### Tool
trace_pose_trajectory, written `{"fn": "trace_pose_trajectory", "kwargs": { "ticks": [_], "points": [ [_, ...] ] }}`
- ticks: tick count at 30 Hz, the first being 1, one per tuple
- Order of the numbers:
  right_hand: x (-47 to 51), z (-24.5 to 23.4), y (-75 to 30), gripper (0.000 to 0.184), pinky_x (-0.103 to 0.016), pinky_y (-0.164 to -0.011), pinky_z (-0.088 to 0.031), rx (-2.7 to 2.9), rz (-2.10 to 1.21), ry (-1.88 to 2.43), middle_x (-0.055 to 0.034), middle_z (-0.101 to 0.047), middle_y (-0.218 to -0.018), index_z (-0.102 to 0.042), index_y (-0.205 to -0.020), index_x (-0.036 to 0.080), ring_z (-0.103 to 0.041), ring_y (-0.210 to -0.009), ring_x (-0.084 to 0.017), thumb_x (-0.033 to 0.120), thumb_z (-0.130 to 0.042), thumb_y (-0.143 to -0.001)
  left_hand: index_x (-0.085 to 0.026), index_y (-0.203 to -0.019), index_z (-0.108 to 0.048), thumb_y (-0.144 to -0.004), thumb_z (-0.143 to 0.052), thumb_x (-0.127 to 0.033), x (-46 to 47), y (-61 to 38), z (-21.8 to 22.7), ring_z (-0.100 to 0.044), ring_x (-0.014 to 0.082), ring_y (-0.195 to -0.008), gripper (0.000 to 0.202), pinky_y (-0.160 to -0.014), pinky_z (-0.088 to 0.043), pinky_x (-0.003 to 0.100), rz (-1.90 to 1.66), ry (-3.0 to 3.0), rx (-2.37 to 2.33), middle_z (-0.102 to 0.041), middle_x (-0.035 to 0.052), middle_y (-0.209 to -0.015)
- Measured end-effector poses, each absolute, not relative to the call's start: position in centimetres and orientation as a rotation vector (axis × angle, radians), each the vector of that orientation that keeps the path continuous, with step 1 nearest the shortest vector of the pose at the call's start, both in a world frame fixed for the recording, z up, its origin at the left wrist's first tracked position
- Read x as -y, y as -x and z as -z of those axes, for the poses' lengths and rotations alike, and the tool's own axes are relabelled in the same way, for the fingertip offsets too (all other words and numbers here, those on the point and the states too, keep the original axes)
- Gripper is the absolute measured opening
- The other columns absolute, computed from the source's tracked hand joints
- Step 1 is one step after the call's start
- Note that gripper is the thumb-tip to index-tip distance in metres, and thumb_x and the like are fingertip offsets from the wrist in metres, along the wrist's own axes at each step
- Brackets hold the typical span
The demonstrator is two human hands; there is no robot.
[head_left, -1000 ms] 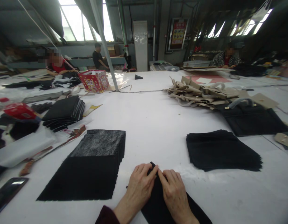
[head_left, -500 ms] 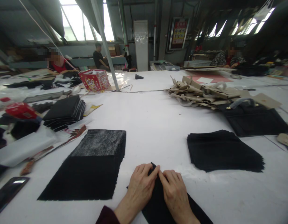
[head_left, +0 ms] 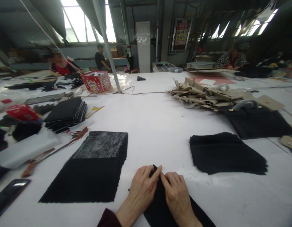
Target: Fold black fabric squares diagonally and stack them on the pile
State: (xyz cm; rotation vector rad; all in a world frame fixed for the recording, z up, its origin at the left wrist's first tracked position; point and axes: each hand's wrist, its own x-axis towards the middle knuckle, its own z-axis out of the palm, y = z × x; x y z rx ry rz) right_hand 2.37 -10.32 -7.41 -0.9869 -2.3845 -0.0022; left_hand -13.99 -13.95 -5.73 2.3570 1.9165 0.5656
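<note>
A piece of black fabric (head_left: 157,206) lies folded on the table in front of me, running down out of the bottom of the view. My left hand (head_left: 143,186) is closed on its left side, thumb and bent fingers at the folded edge. Against the right side presses my right hand (head_left: 176,192), fingers curled and its fingertips close to the left index finger. To the left is a stack of black fabric pieces (head_left: 81,181), its top piece grey and speckled at the far end. A second, neat stack of black pieces (head_left: 226,153) lies to the right.
Beyond the right stack are a black bag (head_left: 259,123) and a heap of beige pieces (head_left: 202,94). Leftward lie a phone (head_left: 10,195), folded black pieces (head_left: 65,113) and a red patterned box (head_left: 97,82) beside a slanted pole (head_left: 108,47). Several people sit farther back.
Almost nothing differs. Both hands stay on the black fabric in the same pose, and the view has shifted very slightly.
</note>
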Motion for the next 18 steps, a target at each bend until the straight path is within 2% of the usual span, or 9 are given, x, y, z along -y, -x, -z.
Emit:
{"fn": "trace_pose_trajectory", "kwargs": {
  "ticks": [11,18],
  "points": [
    [10.4,7.47,-2.37,0.035,-0.038,-0.074,-0.037,2.395,-0.041,1.004,-0.0066,-0.055,-0.088,-0.058,-0.119,0.013,-0.047,-0.081,-0.021,0.005,-0.039,-0.091,-0.027,-0.134,-0.051,-0.09,-0.046,-0.009,13.9,14.07,5.55,-0.053,0.0231,-0.1,0.048,-0.088,-0.05,0.04,-0.607,-2.323,-1.914,-0.054,0.0084,-0.114],
    [10.39,7.49,-2.33,0.032,-0.037,-0.074,-0.037,2.374,-0.015,0.992,-0.0062,-0.055,-0.087,-0.06,-0.115,0.013,-0.047,-0.08,-0.021,0.006,-0.038,-0.093,-0.021,-0.134,-0.051,-0.095,-0.046,-0.017,13.96,14.17,5.53,-0.052,0.0245,-0.103,0.04,-0.089,-0.05,0.042,-0.616,-2.296,-1.935,-0.054,0.0102,-0.115]
  ]
}}
